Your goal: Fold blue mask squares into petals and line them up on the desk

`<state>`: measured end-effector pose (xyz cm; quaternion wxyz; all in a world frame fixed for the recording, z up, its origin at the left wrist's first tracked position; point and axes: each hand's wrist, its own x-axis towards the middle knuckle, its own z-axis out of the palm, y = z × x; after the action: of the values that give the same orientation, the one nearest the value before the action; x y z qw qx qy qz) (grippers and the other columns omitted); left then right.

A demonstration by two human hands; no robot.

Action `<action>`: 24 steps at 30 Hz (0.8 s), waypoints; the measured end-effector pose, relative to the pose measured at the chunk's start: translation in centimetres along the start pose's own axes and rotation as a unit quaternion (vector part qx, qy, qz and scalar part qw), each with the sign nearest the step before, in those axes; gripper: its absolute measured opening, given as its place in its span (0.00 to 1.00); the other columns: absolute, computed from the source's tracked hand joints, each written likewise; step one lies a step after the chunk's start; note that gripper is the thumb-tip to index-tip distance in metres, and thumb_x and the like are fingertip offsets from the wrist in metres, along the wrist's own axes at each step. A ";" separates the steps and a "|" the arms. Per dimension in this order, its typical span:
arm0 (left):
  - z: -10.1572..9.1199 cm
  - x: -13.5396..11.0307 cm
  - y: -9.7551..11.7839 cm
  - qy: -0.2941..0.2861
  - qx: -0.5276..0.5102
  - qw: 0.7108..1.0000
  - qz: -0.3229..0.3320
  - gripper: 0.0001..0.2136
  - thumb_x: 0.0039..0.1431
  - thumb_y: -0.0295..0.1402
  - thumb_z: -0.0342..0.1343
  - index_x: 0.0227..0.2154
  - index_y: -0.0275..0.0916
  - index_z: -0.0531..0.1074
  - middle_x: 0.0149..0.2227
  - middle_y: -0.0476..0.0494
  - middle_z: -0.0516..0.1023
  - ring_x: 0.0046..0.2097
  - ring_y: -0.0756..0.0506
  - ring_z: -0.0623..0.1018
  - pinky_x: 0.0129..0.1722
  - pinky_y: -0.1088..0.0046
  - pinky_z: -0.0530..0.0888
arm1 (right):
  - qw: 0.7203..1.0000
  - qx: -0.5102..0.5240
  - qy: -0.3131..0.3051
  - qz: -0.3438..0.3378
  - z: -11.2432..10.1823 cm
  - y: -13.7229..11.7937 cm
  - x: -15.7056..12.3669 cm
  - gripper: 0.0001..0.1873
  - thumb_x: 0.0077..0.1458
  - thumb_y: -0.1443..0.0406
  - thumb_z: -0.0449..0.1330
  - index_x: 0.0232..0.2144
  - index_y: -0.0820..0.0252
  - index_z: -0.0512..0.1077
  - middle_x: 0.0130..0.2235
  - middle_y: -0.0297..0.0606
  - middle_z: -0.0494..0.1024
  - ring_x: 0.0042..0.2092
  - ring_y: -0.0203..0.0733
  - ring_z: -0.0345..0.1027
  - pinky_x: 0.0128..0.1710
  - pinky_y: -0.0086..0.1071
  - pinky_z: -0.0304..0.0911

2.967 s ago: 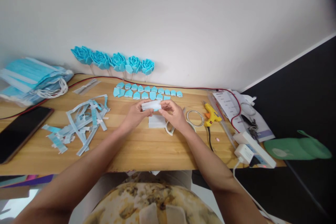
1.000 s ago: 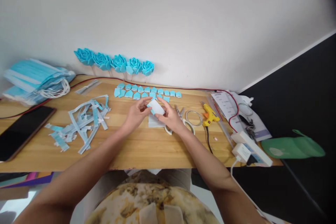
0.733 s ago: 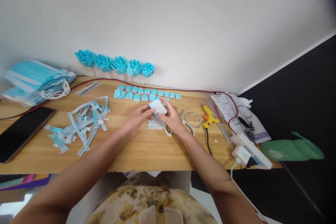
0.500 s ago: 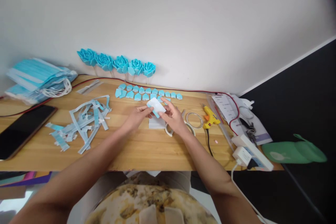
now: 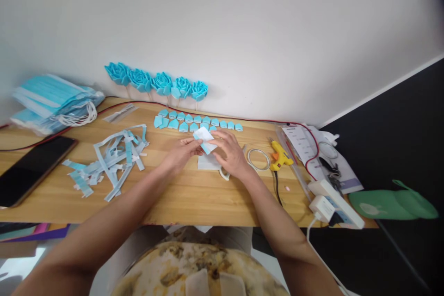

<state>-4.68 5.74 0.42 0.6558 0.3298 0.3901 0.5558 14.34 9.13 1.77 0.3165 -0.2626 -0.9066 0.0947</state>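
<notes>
A small square of white and light-blue mask fabric (image 5: 204,138) is held up above the middle of the table. My left hand (image 5: 186,151) pinches its left corner between thumb and fingers. On the opposite side, my right hand (image 5: 229,151) curls around the piece, its fingertips on the fabric's right edge. Beneath the hands lies a white sheet (image 5: 208,163), partly covered. Just beyond them, two rows of folded blue petals (image 5: 183,126) lie on the wood. The right hand partly hides a roll of tape (image 5: 225,175).
Blue fabric roses (image 5: 162,83) on sticks lean against the wall. Cut strips (image 5: 111,162), a phone (image 5: 36,169) and a pile of masks (image 5: 52,99) lie left. To the right are a tape ring (image 5: 258,159), yellow glue gun (image 5: 280,156), power strip (image 5: 338,208) and green pouch (image 5: 391,203).
My right hand has shifted its grip, its fingers now reaching further over the fabric piece. The left hand keeps its pinch. The whole view has shifted slightly.
</notes>
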 end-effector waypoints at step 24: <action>0.7 -0.5 -0.6 -0.033 0.033 0.999 -0.003 0.12 0.49 0.41 0.65 0.26 0.35 0.78 0.29 0.44 0.79 0.36 0.45 0.77 0.47 0.62 0.71 | 0.992 -0.069 0.048 0.090 0.6 -1.1 -0.1 0.08 0.59 0.58 0.57 0.33 0.54 0.72 0.35 0.35 0.78 0.40 0.44 0.65 0.47 0.41 0.52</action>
<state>-3.81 5.13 0.30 0.6585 0.3681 0.3876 0.5297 13.55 8.16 1.67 0.3310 -0.3687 -0.8673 0.0479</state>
